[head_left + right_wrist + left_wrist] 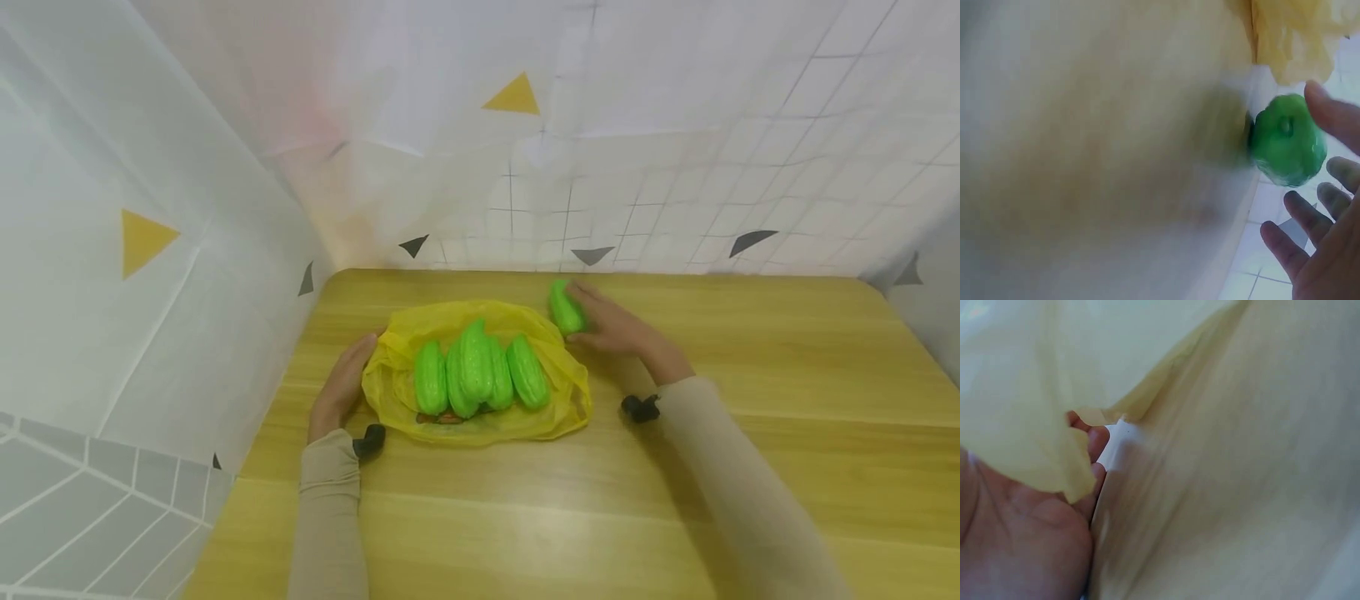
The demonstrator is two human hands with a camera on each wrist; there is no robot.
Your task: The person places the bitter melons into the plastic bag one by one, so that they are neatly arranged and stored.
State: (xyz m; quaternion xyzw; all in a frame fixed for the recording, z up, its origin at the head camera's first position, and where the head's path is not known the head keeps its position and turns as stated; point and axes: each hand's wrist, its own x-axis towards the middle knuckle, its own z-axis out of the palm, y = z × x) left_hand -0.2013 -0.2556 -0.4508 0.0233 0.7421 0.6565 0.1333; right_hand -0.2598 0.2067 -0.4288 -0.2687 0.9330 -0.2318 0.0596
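My right hand (617, 324) is at a bright green, ridged bitter melon (566, 308) at the back of the table, just off the bag's right side. In the right wrist view its thumb and fingers are spread around the near end of this melon. Several more bitter melons (475, 367) lie side by side in a spread yellow plastic bag (480, 431). Against the bag's left edge rests my left hand (345, 383). In the left wrist view a flap of the bag hangs across its fingers, hiding the thumb, with a few fingertips (1097, 442) showing past the plastic.
The wooden table (517, 517) extends in front of the bag and to the right. Pale sheets with printed triangles and lines form a back wall (450, 183) and a left wall (67, 275) along its edges.
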